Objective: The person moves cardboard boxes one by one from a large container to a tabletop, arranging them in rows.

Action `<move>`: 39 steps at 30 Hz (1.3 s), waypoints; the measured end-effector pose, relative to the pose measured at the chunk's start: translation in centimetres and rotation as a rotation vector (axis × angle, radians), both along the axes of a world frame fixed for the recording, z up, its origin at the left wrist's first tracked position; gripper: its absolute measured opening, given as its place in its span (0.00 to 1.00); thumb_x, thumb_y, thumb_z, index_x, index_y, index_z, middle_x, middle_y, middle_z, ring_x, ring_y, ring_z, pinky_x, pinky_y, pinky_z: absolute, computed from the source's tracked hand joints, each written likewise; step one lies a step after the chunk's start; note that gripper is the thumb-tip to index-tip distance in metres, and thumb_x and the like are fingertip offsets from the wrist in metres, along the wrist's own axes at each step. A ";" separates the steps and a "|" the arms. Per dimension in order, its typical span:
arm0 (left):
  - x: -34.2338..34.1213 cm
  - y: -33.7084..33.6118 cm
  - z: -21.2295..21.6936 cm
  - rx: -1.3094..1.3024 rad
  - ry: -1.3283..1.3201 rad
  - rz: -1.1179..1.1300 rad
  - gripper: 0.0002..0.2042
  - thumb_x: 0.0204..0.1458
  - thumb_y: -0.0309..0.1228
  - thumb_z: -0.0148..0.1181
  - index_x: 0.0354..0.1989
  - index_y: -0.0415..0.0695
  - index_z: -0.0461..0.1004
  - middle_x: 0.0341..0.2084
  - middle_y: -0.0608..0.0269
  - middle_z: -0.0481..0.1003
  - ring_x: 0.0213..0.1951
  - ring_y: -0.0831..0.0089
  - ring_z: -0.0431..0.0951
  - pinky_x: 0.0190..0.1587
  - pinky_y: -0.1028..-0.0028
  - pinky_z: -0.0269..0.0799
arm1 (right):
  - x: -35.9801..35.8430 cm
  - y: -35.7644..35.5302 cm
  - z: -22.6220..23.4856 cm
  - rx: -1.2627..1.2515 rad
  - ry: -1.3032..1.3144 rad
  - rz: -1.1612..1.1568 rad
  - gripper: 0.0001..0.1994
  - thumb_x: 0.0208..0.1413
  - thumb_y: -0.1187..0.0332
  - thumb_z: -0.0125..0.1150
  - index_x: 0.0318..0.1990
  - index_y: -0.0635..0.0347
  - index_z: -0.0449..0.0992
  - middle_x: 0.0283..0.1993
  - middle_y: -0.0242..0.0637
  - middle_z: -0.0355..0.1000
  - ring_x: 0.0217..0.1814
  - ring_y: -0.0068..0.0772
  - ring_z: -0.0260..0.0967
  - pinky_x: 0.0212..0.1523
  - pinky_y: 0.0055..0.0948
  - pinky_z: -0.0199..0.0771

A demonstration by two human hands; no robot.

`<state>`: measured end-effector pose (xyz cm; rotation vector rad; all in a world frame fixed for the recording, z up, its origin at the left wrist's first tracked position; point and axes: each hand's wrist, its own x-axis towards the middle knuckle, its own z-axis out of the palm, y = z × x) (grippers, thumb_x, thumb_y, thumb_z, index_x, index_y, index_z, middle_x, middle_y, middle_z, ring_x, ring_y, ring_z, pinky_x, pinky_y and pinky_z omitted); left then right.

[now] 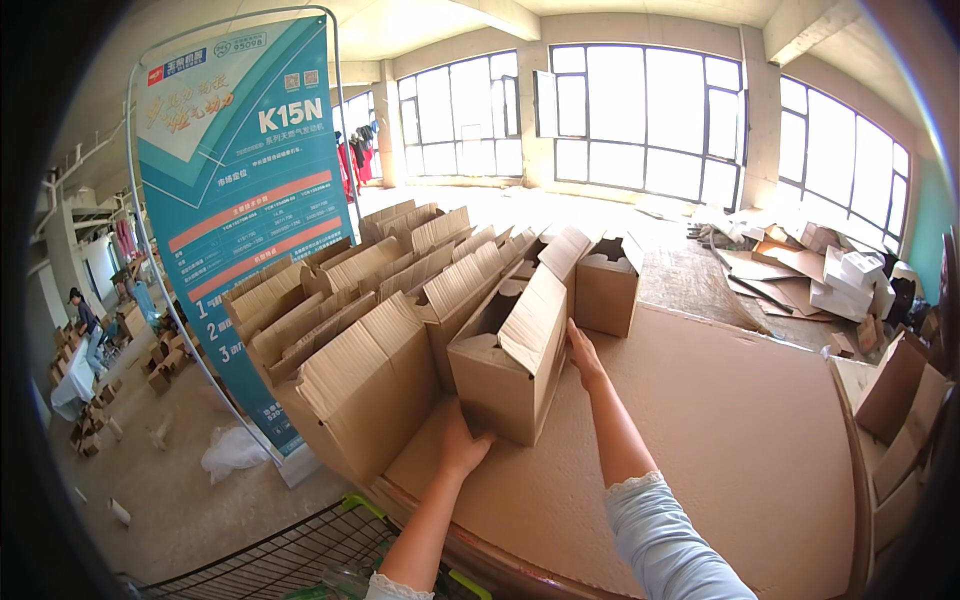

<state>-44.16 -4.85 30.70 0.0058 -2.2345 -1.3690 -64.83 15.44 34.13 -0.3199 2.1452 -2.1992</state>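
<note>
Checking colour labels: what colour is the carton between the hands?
Carton: plain brown, best in head view.

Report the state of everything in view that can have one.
Right hand: open, along the nearest box's right side
Left hand: at that box's lower left, fingers partly hidden
Nearest box: upright, top open
Grouped boxes: upright, flaps mostly raised
Banner: standing
White plastic: crumpled on the floor
Window sash: swung open

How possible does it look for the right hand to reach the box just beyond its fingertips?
Probably yes: the right hand is just short of that box, and nothing seems to stand between them; it would only need to leave the side of the nearer box.
</note>
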 end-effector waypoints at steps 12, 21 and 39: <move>13.1 1.2 4.0 -0.106 -0.273 -0.534 0.68 0.31 0.48 0.75 0.65 0.32 0.21 0.67 0.39 0.31 0.69 0.56 0.31 0.68 0.67 0.34 | 20.0 16.1 1.0 0.359 0.150 0.070 0.23 0.57 0.49 0.54 0.36 0.66 0.74 0.35 0.35 0.64 0.44 0.29 0.69 0.46 0.29 0.68; 22.0 8.1 5.3 -0.145 -0.190 -0.626 0.74 0.25 0.52 0.77 0.63 0.33 0.14 0.67 0.41 0.26 0.69 0.56 0.27 0.68 0.65 0.31 | 30.2 22.5 1.2 0.101 0.026 0.269 0.28 0.52 0.58 0.62 0.56 0.64 0.63 0.49 0.36 0.68 0.53 0.28 0.63 0.55 0.31 0.63; 40.1 11.8 3.7 0.686 -0.022 -0.291 0.60 0.37 0.40 0.73 0.68 0.46 0.27 0.67 0.55 0.40 0.68 0.61 0.43 0.65 0.56 0.48 | 38.1 12.2 11.6 0.289 0.314 0.506 0.35 0.45 0.54 0.67 0.57 0.68 0.64 0.50 0.38 0.70 0.54 0.31 0.64 0.56 0.32 0.61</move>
